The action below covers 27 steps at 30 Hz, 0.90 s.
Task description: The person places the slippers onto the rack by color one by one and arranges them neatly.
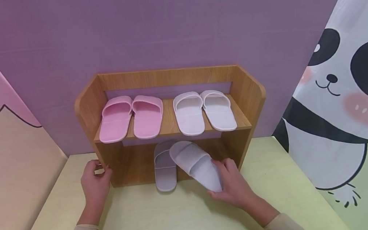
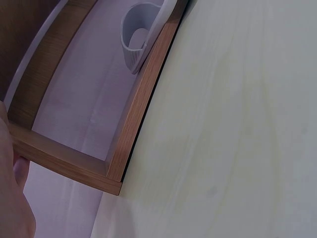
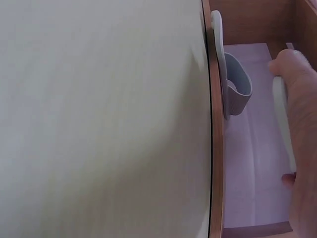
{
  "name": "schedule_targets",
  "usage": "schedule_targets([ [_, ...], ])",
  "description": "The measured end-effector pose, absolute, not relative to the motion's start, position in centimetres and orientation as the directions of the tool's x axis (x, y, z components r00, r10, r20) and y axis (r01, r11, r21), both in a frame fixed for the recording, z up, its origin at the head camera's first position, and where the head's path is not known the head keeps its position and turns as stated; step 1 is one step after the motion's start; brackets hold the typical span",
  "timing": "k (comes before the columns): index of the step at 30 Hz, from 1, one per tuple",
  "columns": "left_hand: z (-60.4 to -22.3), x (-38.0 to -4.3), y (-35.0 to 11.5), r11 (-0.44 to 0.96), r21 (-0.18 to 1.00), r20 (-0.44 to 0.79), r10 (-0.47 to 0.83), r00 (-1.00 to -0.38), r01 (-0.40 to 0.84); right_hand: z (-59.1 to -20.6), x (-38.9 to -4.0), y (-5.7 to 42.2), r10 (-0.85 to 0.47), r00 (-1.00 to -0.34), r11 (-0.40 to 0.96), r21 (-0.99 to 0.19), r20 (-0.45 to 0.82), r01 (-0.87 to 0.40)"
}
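Observation:
My right hand (image 1: 231, 184) grips a grey slipper (image 1: 193, 161) by its heel end, tilted in front of the lower shelf. Its twin, another grey slipper (image 1: 165, 169), rests on that shelf with the heel over the front edge. At the left, my left hand (image 1: 96, 181) pinches the front edge of the wooden shoe rack's side panel (image 1: 109, 160). In the left wrist view, fingers (image 2: 20, 171) show around that panel. The held slipper (image 3: 282, 116) appears edge-on in the right wrist view, mostly behind the right hand (image 3: 302, 109).
On the upper shelf (image 1: 169, 120) sit a pair of pink slippers (image 1: 116, 124) and a pair of white slippers (image 1: 189, 116). The rack stands on a pale tabletop (image 1: 166, 218) against a purple backdrop (image 1: 163, 29). A panda-printed panel (image 1: 345, 115) flanks the right side.

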<state>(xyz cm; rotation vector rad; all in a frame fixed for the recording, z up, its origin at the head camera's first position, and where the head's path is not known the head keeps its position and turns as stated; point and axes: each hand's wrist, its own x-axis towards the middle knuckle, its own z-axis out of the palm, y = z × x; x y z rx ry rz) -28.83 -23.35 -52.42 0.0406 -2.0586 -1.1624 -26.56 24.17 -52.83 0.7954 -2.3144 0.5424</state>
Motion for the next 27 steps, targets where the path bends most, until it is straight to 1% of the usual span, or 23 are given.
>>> schedule_targets([
  [7,-52.5,-28.8,-23.3,0.58,0.751,0.587,-0.368,-0.721,0.316,-53.6,-27.3,23.2,-0.322,-0.706,0.796,-0.222,0.631,-0.563],
  [13,-52.6,-29.0,-23.4,0.58,0.745,0.605,-0.38,-0.7,0.329,-54.3,-28.3,22.5,-0.255,-0.732,0.808,-0.276,0.632,-0.52],
  [16,-52.7,-29.1,-23.5,0.581,0.741,0.612,-0.381,-0.693,0.335,-54.5,-28.7,22.1,-0.213,-0.755,0.828,-0.297,0.62,-0.476],
  [18,-52.7,-29.1,-23.5,0.579,0.742,0.612,-0.378,-0.695,0.338,-54.7,-28.9,21.8,-0.173,-0.771,0.829,-0.332,0.613,-0.45],
  [23,-52.7,-29.1,-23.4,0.576,0.748,0.601,-0.381,-0.703,0.328,-55.8,-29.5,21.3,-0.073,-0.779,0.797,-0.434,0.622,-0.421],
  [27,-52.7,-29.0,-23.4,0.58,0.75,0.597,-0.385,-0.704,0.319,-57.1,-30.5,21.0,-0.034,-0.77,0.776,-0.468,0.637,-0.422],
])
